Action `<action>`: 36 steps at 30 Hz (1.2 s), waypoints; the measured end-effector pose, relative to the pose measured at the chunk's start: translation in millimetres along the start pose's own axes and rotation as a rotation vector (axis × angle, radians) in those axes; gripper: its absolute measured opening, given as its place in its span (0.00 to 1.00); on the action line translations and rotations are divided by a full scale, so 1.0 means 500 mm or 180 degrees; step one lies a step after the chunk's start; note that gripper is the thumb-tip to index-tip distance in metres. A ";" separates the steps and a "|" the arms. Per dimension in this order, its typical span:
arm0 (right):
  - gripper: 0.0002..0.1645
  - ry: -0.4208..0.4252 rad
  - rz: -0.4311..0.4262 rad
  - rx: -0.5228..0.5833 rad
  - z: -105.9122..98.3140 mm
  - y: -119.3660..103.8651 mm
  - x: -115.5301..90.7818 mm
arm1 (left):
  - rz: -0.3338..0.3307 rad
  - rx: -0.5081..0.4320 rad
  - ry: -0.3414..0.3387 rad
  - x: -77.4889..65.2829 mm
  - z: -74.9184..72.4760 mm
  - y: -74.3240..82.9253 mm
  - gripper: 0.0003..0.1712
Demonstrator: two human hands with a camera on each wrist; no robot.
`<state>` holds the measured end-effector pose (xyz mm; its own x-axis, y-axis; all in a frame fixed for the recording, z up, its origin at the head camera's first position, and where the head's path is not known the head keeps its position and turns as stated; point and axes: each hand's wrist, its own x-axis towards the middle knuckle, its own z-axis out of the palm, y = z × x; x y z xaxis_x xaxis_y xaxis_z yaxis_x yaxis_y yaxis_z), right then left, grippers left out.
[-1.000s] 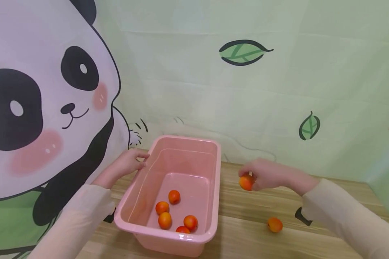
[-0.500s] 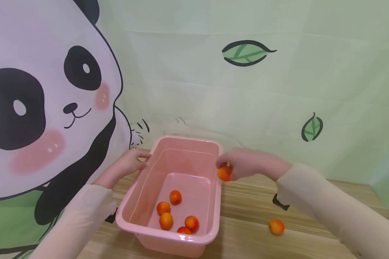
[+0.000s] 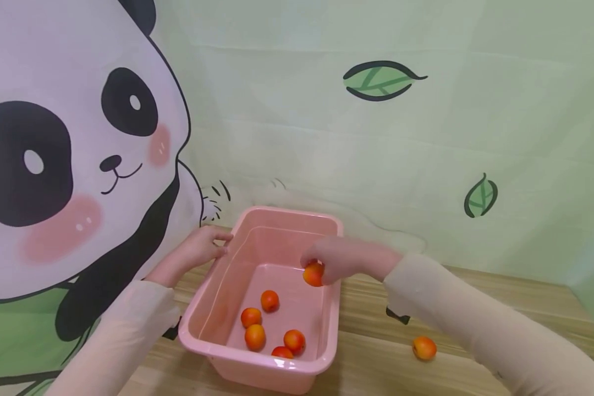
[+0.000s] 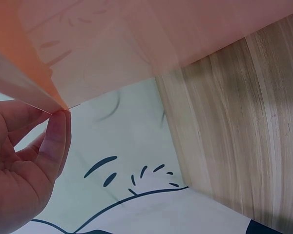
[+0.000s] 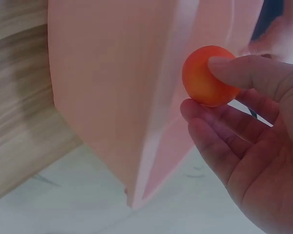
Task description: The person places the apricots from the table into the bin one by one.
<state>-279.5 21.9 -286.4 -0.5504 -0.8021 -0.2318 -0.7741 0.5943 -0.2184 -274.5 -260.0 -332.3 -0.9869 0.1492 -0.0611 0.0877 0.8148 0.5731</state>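
The pink plastic basin (image 3: 262, 375) stands on the wooden table. My left hand (image 3: 198, 250) pinches its left rim; in the left wrist view, the thumb and fingers (image 4: 58, 139) close on the rim's edge. Over the basin's right side, inside the rim, my right hand (image 3: 344, 258) holds a round orange-red fruit (image 3: 313, 274). The right wrist view shows that fruit (image 5: 205, 80) between thumb and fingertips, above the basin's opening. Several similar fruits (image 3: 254, 336) lie on the basin's floor, mostly toward the near end; the front rim partly hides one.
One more orange-red fruit (image 3: 424, 348) lies on the wooden table (image 3: 376, 363) to the right of the basin. Behind the table hangs a pale green cloth (image 3: 287, 126) printed with a panda and leaves. The basin's far end is close to this cloth.
My right hand has carried its fruit leftward from above the table, across the right rim and over the basin. My left hand has stayed on the left rim.
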 end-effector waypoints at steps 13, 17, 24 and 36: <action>0.20 -0.0180 0.0224 0.0073 0.074 -0.015 0.051 | 0.0072 0.0011 0.0020 0.000 -0.002 0.002 0.20; 0.21 -0.0192 0.0235 0.0163 0.091 -0.013 0.063 | 0.0078 0.0015 0.0035 0.000 -0.001 0.002 0.20; 0.20 -0.0162 0.0209 0.0250 0.111 -0.013 0.081 | 0.0091 0.0018 0.0054 -0.002 -0.001 0.001 0.20; 0.21 -0.0184 0.0539 0.0530 0.119 -0.015 0.101 | 0.0096 0.0059 0.0061 -0.001 -0.001 0.000 0.20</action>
<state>-282.6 -19.5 -352.8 -0.6455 -0.6883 -0.3311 -0.6074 0.7254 -0.3238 -273.9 -260.2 -331.9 -0.9862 0.1631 -0.0281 0.1197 0.8203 0.5592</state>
